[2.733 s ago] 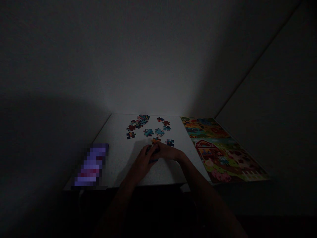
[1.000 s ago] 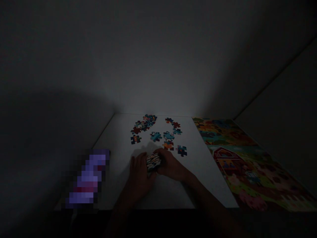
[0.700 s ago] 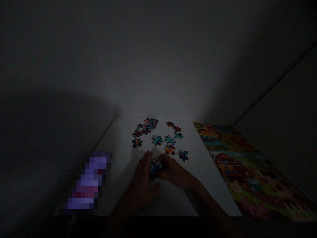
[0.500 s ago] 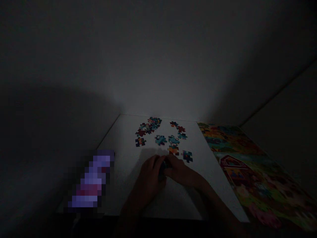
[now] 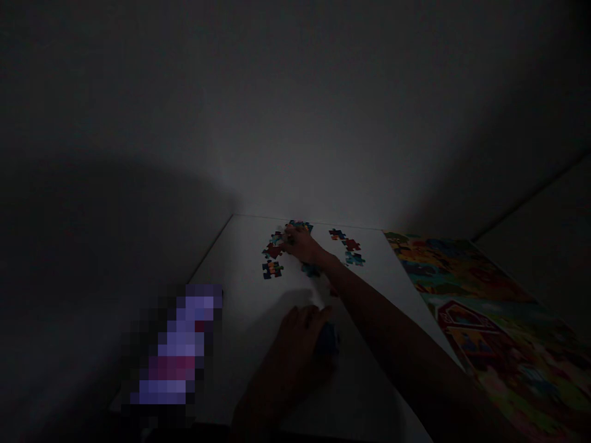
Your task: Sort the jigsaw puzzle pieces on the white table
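My left hand [image 5: 300, 341] is closed around a dark blue puzzle piece [image 5: 327, 340] just above the near part of the white table [image 5: 244, 320]. It is too dark to tell whether more pieces are in that grip. My right hand [image 5: 305, 244] reaches to the far side, its fingers pinched on a puzzle piece [image 5: 290, 239] at a loose heap. Around those fingers lie red and teal pieces [image 5: 273, 250]. A patterned piece [image 5: 272, 269] sits nearer. Under my right forearm, a teal piece [image 5: 311, 270] is partly hidden.
Right of my hands, several pieces [image 5: 353, 245] lie in a short row. A colourful farm picture [image 5: 475, 326] covers the table's right side. On the left stands a bright, pixelated screen-like object [image 5: 178, 344]. Grey walls [image 5: 295, 154] rise behind the table.
My right hand has left my left hand and reached forward to the heap. My left hand has stayed near, with the blue piece now showing. The view has shifted slightly.
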The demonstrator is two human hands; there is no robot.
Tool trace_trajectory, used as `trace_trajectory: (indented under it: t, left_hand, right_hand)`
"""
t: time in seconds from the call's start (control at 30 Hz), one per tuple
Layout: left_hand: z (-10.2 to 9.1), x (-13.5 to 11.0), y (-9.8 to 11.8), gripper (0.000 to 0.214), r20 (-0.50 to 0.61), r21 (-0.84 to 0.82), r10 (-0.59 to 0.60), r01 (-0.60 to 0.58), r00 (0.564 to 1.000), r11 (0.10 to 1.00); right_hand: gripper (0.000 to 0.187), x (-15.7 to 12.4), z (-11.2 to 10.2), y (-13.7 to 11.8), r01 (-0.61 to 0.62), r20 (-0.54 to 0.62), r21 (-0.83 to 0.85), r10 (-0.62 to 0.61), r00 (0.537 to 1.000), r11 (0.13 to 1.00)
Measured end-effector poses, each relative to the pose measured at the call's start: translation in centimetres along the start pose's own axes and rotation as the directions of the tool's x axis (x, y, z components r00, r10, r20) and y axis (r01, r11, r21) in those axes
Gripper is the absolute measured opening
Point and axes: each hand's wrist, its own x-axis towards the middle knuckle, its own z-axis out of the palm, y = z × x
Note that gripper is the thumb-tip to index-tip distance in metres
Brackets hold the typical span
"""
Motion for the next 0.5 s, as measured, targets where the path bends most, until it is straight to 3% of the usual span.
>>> trace_trajectory:
  t: [0.1, 0.2, 0.37, 0.43, 0.5]
  left_hand:
    - [0.2, -0.5, -0.6, 0.089, 0.006, -0.061, -0.013, 0.014, 1.0, 0.998]
    - [0.2, -0.7, -0.8, 0.092, 0.02, -0.11, -0.034, 0.036, 0.999, 0.993]
    - [-0.1, -0.9, -1.3, 0.089, -0.036, -0.156, -0.006, 0.0, 0.999, 0.988]
    - [-0.3, -1.0, -1.5, 0.087, -0.06, -0.109, 0.001, -0.008, 0.998, 0.994]
    - [-0.7, -1.1, -1.6, 0.077, -0.083, -0.055, 0.003, -0.008, 0.997, 0.998]
  right_hand:
    - [0.046, 1.7, 1.3, 0.0, -0.014, 0.017, -0.113, 0.016, 1.0, 0.993]
    - [0.04, 2.3, 1.1, 0.7, -0.037, 0.056, -0.072, 0.041, 0.998, 0.997]
    - [0.026, 1.3, -0.2, 1.2, -0.163, 0.002, 0.252, 0.168, 0.986, 0.954]
    - [0.022, -0.4, -1.0, 1.0, -0.195, -0.015, 0.442, 0.225, 0.974, 0.876]
    - [0.027, -3.1, -2.2, 0.6, -0.215, 0.027, 0.639, 0.257, 0.966, 0.739]
